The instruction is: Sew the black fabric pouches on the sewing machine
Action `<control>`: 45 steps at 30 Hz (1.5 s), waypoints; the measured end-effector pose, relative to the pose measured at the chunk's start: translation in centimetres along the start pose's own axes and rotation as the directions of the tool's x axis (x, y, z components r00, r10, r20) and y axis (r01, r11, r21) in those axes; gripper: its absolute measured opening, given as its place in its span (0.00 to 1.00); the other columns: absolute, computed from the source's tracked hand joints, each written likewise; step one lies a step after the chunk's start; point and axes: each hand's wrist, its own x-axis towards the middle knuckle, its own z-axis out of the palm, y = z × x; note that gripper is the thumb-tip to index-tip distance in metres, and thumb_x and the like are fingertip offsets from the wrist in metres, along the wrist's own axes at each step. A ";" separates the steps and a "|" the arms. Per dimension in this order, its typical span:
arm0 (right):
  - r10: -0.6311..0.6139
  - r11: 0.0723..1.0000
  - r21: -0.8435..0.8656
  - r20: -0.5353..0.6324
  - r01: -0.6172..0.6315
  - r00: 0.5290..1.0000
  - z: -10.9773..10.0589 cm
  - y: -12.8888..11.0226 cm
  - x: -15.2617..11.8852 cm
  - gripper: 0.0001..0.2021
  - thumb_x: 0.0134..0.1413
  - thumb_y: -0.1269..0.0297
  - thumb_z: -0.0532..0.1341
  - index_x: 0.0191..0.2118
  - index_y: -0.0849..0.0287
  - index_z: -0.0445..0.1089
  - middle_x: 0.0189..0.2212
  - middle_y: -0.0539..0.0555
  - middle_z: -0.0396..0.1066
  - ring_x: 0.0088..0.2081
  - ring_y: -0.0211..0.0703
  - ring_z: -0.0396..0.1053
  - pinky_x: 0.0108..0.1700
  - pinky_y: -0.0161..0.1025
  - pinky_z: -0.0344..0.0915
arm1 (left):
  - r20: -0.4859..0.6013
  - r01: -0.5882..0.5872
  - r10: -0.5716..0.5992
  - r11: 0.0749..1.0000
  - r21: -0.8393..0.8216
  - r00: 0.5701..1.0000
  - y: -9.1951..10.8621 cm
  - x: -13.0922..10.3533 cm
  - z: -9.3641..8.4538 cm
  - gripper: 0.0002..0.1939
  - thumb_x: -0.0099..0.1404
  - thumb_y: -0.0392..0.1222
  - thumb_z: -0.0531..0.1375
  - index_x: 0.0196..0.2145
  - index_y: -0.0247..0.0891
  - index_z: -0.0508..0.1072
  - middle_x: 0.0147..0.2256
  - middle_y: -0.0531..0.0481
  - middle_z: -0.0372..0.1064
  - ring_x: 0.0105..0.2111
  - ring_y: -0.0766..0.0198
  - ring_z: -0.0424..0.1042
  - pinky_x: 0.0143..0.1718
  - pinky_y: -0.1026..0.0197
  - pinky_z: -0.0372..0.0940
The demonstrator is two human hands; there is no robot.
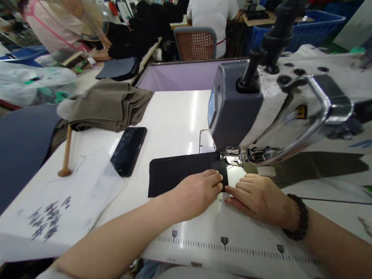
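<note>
A black rectangular cloth piece (pixel 178 172) lies flat on the white sewing table (pixel 174 110), its right edge by the lit presser foot (pixel 233 157) of a sewing machine (pixel 236 104). My left hand (pixel 199 193) presses on the cloth near its right end, fingers bent and close together. Just right of the cloth's lower right corner is my right hand (pixel 257 199), palm down, with its index finger and thumb stretched toward the edge and slightly apart. A dark beaded bracelet (pixel 299 217) circles the right wrist.
Left of the cloth lie a black phone (pixel 129 151), a stack of olive-grey cloth (pixel 104 104), a wooden stick (pixel 66 155) and white paper with writing (pixel 80 201). Beyond are a chair (pixel 195 42), a seated person in white (pixel 210 14), a fan and a blue bin (pixel 311 34).
</note>
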 end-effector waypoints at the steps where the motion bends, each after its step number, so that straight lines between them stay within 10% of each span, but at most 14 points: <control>1: 0.015 1.000 -0.008 0.000 -0.015 1.000 0.0 0.1 0.0 0.15 0.58 0.62 0.49 0.30 0.63 0.69 0.18 0.50 0.64 0.22 0.36 0.59 0.26 0.36 0.50 | -0.012 -0.003 0.003 1.000 0.014 1.000 -0.1 0.0 0.1 0.11 0.65 0.32 0.47 0.39 0.26 0.68 0.43 0.40 0.66 0.48 0.60 0.62 0.51 0.59 0.59; 26: 0.299 0.951 -0.094 0.054 -0.293 0.953 1.1 1.1 0.6 0.15 0.56 0.61 0.51 0.45 0.64 0.66 0.33 0.57 0.72 0.33 0.41 0.69 0.37 0.37 0.62 | -0.213 0.180 -0.194 0.980 -0.086 0.958 -3.5 1.9 1.4 0.10 0.64 0.30 0.49 0.41 0.28 0.66 0.43 0.41 0.63 0.50 0.60 0.59 0.51 0.58 0.59; 37: 0.284 0.955 -0.096 0.029 -0.280 0.958 1.8 1.3 0.0 0.16 0.57 0.61 0.49 0.46 0.65 0.65 0.31 0.58 0.72 0.32 0.41 0.69 0.37 0.37 0.63 | -0.107 0.185 -0.185 0.983 -0.004 0.977 -3.1 1.7 1.0 0.12 0.63 0.31 0.50 0.44 0.27 0.65 0.48 0.40 0.60 0.52 0.60 0.56 0.56 0.58 0.51; 45: 0.251 0.965 -0.072 -0.040 -0.253 0.967 2.1 1.4 -0.2 0.15 0.58 0.63 0.49 0.46 0.63 0.64 0.34 0.57 0.72 0.32 0.40 0.69 0.38 0.37 0.64 | -0.090 0.441 -0.434 0.893 0.089 0.897 -2.5 0.5 0.2 0.09 0.62 0.32 0.50 0.40 0.32 0.66 0.35 0.45 0.65 0.33 0.59 0.66 0.32 0.59 0.65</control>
